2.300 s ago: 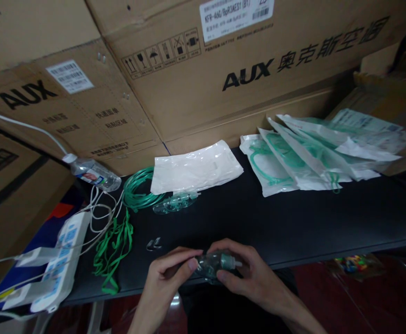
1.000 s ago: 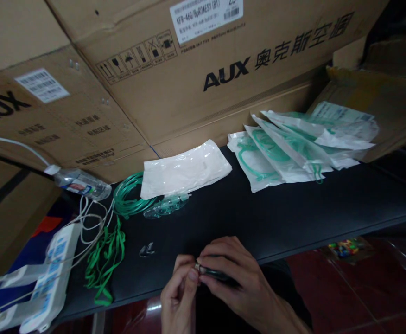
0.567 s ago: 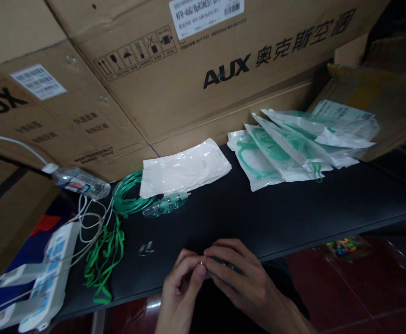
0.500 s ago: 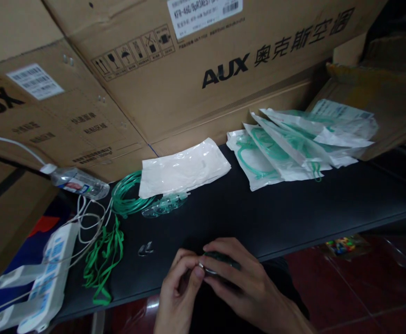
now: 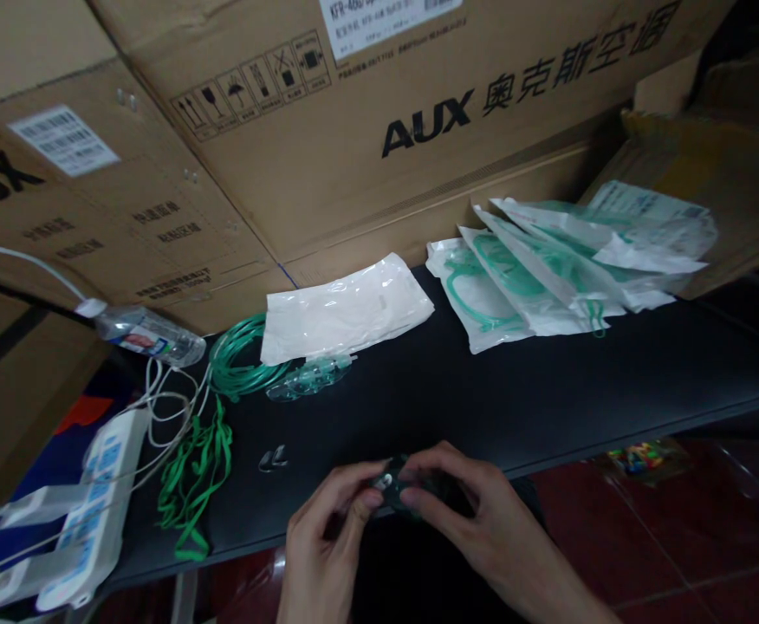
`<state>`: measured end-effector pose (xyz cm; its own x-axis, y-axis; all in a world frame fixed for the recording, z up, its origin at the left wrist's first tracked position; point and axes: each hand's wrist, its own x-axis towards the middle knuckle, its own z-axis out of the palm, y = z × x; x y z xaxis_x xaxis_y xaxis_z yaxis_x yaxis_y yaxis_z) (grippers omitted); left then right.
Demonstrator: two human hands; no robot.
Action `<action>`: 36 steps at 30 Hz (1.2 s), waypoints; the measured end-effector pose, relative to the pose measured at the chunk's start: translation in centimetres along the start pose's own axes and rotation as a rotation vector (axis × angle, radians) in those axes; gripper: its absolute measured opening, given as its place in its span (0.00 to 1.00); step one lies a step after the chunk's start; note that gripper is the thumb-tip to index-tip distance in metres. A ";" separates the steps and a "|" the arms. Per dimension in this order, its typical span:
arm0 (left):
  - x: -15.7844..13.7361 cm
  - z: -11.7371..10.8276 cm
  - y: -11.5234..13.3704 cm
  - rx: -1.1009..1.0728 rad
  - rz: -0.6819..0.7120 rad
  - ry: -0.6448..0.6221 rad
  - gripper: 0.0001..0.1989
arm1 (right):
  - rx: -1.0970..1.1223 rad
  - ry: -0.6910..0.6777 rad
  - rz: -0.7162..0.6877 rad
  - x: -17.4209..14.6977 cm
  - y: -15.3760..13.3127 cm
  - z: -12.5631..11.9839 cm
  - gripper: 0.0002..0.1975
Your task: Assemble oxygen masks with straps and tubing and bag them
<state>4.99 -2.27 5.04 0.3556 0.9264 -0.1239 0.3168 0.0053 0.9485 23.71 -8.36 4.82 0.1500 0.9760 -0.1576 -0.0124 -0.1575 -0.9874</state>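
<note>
Between my two hands is a dark green, see-through plastic piece (image 5: pixel 393 494) with a pale round spot on it, held over my lap at the front edge of the black table. My left hand (image 5: pixel 334 511) pinches its left end between thumb and fingers. The fingers and thumb of my right hand (image 5: pixel 467 498) close on its right side and hide part of it. Left of my hands lie small shiny curved strips (image 5: pixel 273 458). Farther back are a coil of green tubing (image 5: pixel 240 357), clear-green plastic parts (image 5: pixel 311 377) and a tangle of green elastic straps (image 5: pixel 194 477).
White pouches (image 5: pixel 347 312) lie mid-table; several bags with green tubing (image 5: pixel 515 277) fan out at right. Tall cardboard boxes (image 5: pixel 353 191) stand behind. At left are a water bottle (image 5: pixel 152 336), white cables and a power strip (image 5: pixel 97 507).
My right hand has shifted and opened out to the right, showing more of the green piece, which has turned between my fingers. The view has tilted slightly.
</note>
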 end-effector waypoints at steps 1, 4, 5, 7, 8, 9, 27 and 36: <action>0.0 0.0 0.0 -0.062 -0.055 0.025 0.13 | 0.055 -0.031 0.017 -0.1 0.0 0.0 0.04; 0.3 0.2 0.4 -0.220 -0.190 0.078 0.20 | 0.205 -0.076 0.045 -0.3 0.0 0.3 0.05; 0.4 0.4 0.6 -0.249 -0.220 0.084 0.22 | 0.226 -0.066 0.041 -0.3 0.1 0.5 0.05; 0.5 0.8 1.1 -0.280 -0.262 0.107 0.23 | 0.235 -0.024 0.012 -0.2 0.2 0.8 0.05; 0.5 1.0 1.4 -0.285 -0.271 0.126 0.24 | 0.235 0.001 -0.004 -0.1 0.2 0.9 0.05; 0.5 1.3 1.6 -0.284 -0.274 0.145 0.24 | 0.238 0.025 -0.016 0.0 0.3 1.1 0.05; 1.0 -0.5 1.8 0.067 0.065 -0.124 0.09 | 0.161 0.253 -0.136 -0.5 0.9 2.2 0.06; 1.3 -0.3 2.2 -0.058 -0.003 -0.099 0.10 | 0.198 0.256 -0.255 -0.3 0.4 2.4 0.08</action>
<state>5.85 -0.94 7.09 0.4405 0.8847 -0.1525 0.2678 0.0326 0.9629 21.26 -8.35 4.43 0.4135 0.9073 0.0761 -0.1297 0.1414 -0.9814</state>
